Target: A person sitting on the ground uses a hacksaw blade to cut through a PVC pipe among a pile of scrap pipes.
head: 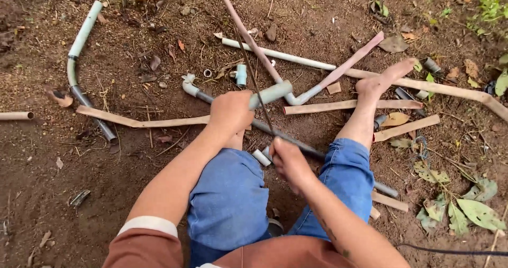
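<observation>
On bare brown dirt, head view: the person sat with knees up in blue jeans [230,194], one bare foot [382,80] stretched out beyond the grey pipe [296,141]. Left hand [230,112] was closed tight round a pale green pipe piece [272,93] that stuck out just above the grey pipe. Right hand [288,159] was closed round the lower end of a thin saw blade [254,80], which ran up at a slant and crossed the green piece; whether blade touched pipe, cannot tell. Grey pipe lay diagonally under both hands, from a white elbow joint [189,83] down toward the right knee. Short white pipe offcut [261,157] lay just beside the grey pipe, between the knees. Bent green-and-grey pipe [79,51] lay well apart from the grey pipe, far left. Long wooden stick [143,122] lay left of it, near the left hand. Green leaves [479,212] lay far right of the grey pipe.
</observation>
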